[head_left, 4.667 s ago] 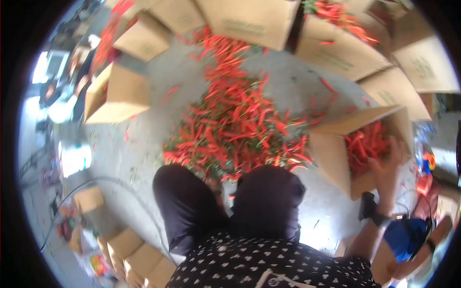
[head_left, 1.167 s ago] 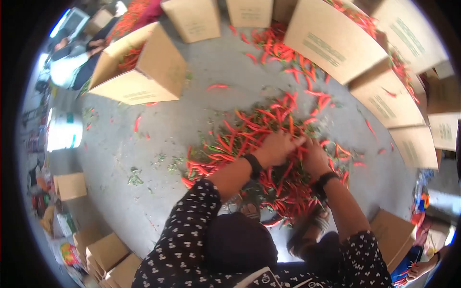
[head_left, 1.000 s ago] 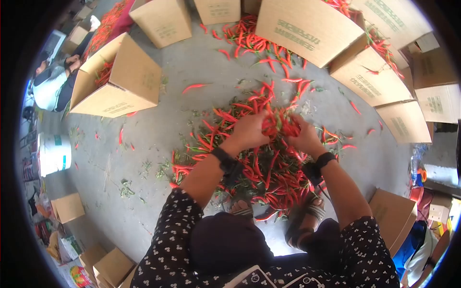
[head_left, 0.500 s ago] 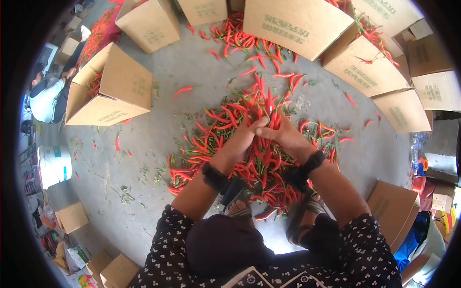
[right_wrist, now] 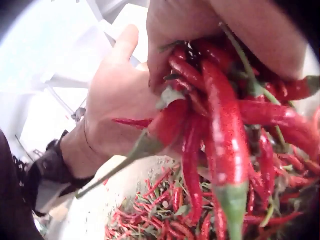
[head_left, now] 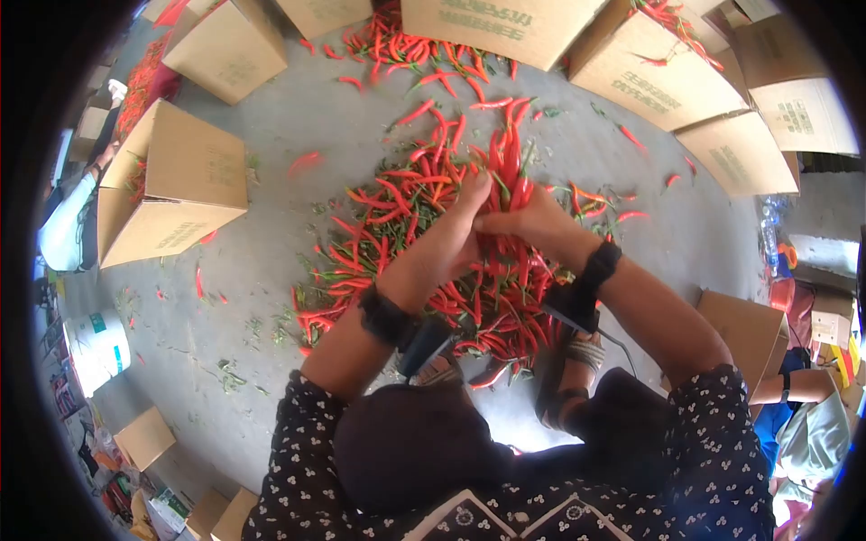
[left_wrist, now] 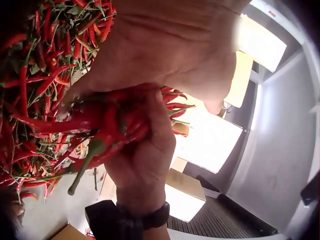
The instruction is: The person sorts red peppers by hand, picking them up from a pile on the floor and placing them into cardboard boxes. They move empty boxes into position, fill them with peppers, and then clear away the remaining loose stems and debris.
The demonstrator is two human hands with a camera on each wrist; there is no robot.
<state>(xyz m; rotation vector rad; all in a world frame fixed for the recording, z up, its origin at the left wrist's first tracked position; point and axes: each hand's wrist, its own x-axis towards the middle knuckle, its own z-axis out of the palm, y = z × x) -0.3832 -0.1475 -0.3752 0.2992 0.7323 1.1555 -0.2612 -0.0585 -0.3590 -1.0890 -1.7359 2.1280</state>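
Note:
Above a heap of red chillies (head_left: 361, 261) on the floor, both hands meet at an upright bunch of chillies (head_left: 510, 162). The right hand (head_left: 546, 225) grips the bunch, its fingers and thumb curled round it in the left wrist view (left_wrist: 145, 145). Against the bunch's other side lies the left hand (head_left: 451, 234), its palm flat and thumb raised in the right wrist view (right_wrist: 117, 95); its fingertips are partly hidden behind chillies. Green stems point out of the bunch (right_wrist: 225, 130) towards the right wrist camera.
Cardboard boxes stand at the left (head_left: 198, 171), along the top and at the upper right (head_left: 658, 77), some with chillies in them. Another box (head_left: 740, 325) is at the right. A white bucket (head_left: 95, 352) stands at the far left. Sandalled feet (head_left: 582, 361) flank the heap's near side.
From reaching down into the heap, the hands have come together and up with a bunch of chillies. The left palm has flattened beside it. The head view has shifted, so boxes appear further left.

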